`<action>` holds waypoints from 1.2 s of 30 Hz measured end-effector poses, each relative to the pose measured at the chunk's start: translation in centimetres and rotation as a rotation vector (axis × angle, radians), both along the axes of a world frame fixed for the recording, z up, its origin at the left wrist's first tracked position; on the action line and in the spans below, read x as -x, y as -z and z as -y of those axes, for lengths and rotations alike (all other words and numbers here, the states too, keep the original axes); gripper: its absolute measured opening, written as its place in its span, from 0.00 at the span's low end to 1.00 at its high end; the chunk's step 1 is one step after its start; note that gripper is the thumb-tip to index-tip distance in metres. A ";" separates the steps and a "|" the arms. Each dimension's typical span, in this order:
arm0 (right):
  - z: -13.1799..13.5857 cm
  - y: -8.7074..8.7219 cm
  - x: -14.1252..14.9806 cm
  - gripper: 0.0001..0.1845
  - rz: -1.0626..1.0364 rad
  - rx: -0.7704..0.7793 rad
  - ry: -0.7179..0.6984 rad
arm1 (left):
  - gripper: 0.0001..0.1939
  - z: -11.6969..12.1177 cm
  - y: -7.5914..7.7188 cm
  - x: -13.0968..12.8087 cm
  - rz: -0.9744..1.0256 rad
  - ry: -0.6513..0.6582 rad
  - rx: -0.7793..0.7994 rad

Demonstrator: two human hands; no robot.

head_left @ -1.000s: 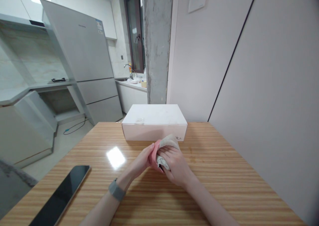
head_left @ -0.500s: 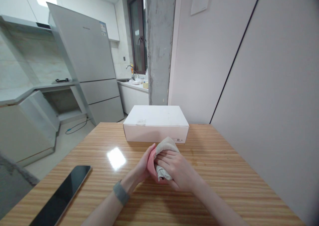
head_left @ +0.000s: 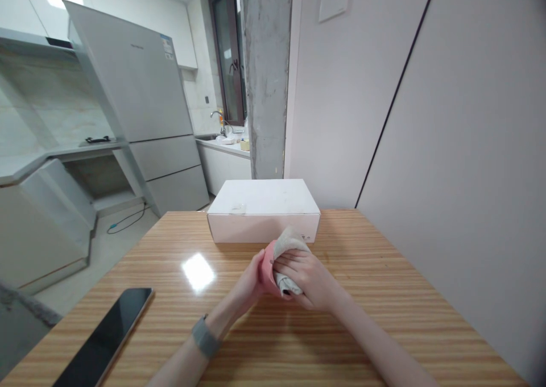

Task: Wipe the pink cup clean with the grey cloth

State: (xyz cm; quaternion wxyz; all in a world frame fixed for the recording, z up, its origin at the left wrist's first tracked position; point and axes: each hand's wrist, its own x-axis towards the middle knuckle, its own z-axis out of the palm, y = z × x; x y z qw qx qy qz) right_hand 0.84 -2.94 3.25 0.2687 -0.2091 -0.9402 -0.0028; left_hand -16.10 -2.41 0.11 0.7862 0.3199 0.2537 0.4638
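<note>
My left hand (head_left: 248,283) is closed around a small pink object (head_left: 268,269) and holds it just above the wooden table (head_left: 384,296). My right hand (head_left: 309,279) presses a beige cloth (head_left: 287,246) against that pink object, fingers wrapped over the cloth. Most of the pink object is hidden by the cloth and my fingers. Both hands are just in front of a closed white box (head_left: 263,209). A grey band (head_left: 203,337) sits on my left wrist.
A dark phone (head_left: 104,337) lies face up at the table's near left edge. A grey wall runs along the table's right side. Behind the box stand a concrete pillar (head_left: 267,74), a silver fridge (head_left: 140,108) and a kitchen counter with a sink.
My hands stay together on the pink object and cloth, shifting slightly over the table. The cloth has moved a little over the pink object.
</note>
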 end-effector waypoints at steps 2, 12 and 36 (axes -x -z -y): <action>-0.2 -0.3 -0.3 0.22 -0.019 -0.024 0.023 | 0.21 0.2 -0.4 -0.1 0.019 0.007 -0.008; 0.9 1.1 1.3 0.21 0.011 0.083 -0.009 | 0.24 -0.4 -0.2 0.8 -0.254 -0.029 0.000; 1.3 1.8 1.3 0.24 0.015 0.120 0.049 | 0.18 -0.5 0.3 1.0 -0.307 -0.133 -0.064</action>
